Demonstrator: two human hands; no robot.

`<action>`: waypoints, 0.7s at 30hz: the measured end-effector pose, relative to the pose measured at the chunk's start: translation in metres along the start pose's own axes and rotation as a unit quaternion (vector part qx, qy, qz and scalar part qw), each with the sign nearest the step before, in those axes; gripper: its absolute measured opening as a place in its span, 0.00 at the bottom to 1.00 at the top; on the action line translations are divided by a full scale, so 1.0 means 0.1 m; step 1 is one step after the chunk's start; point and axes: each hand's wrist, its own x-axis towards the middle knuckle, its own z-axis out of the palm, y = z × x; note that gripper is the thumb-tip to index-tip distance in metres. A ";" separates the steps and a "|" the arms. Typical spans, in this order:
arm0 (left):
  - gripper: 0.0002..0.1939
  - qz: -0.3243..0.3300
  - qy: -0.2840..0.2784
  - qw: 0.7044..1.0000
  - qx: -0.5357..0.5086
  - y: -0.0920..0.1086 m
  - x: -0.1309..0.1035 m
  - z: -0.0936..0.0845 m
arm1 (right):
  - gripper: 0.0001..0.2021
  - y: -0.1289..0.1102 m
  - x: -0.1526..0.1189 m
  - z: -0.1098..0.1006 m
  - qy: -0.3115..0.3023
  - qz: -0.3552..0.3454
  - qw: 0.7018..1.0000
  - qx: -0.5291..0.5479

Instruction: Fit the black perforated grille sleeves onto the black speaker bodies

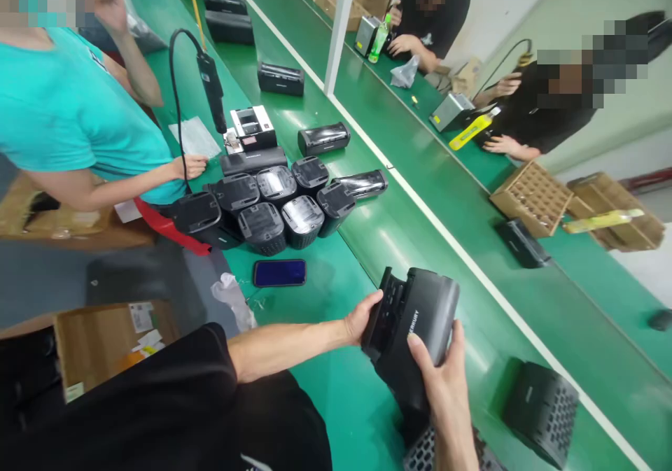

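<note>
My right hand (444,366) grips a black plastic housing (433,306) with rounded edges and white lettering, its thumb across the lettered face. On the other side, my left hand (363,319) is closed on a black slotted piece (386,317) at the housing's left edge; whether the two are joined or separate I cannot tell. Below them, partly behind my right forearm, is a perforated black housing (420,450). Another black housing (540,411) with a perforated side lies on the green surface to the right.
Several black housings (262,227) stand grouped on the green bench, with a phone (280,273) in front. A co-worker in a teal shirt (89,107) is at the left, beside a hanging black tool (211,89). Across the belt sit two people in black; cardboard boxes (530,198) stand nearby.
</note>
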 end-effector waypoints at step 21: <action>0.40 0.117 0.024 0.982 0.144 -0.35 -0.01 0.40 | 0.67 -0.08 -0.01 -0.07 -0.027 0.028 0.997 -0.065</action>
